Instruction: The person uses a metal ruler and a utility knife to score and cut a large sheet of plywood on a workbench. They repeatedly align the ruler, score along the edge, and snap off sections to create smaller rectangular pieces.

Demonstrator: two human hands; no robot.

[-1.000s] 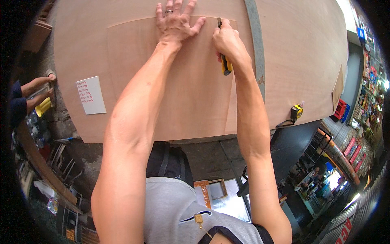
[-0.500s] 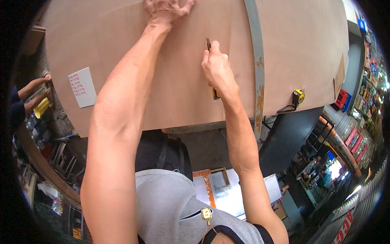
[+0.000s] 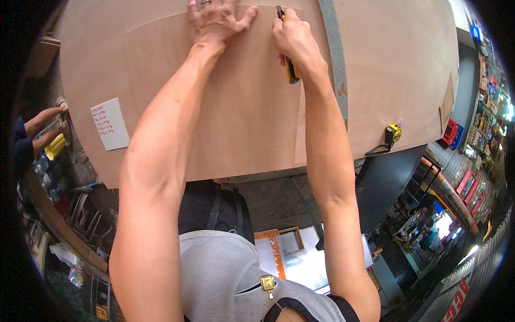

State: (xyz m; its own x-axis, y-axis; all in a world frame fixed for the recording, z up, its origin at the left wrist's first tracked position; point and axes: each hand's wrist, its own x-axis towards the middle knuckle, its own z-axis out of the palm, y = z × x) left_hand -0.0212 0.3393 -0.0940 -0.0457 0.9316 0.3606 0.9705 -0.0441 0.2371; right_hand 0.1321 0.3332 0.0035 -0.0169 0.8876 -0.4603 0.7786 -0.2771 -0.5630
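Observation:
My left hand (image 3: 219,24) lies with fingers spread on a thin rectangular wood panel (image 3: 161,80), which rests on a larger brown plywood sheet (image 3: 397,59). A ring shows on one of its fingers. In my right hand (image 3: 299,42) is a yellow-and-black utility knife (image 3: 291,71), its blade pointing away from me near the panel's far right corner. Just right of that hand, a long grey straightedge (image 3: 336,59) with worn, rusty patches lies across the sheet. The fingertips of my left hand reach near the top edge of the picture.
A white card (image 3: 109,124) with red handwriting lies at the left. On the right sits a yellow-and-black tape measure (image 3: 393,134) with a strap. Another person's hands (image 3: 48,126) show beyond the left edge. Below the near edge are a dark panel (image 3: 383,177) and a wooden frame (image 3: 291,241).
My right hand has moved away from me with the knife, toward the panel's far edge. My left hand stays spread on the panel and shows slightly lower as the view has shifted.

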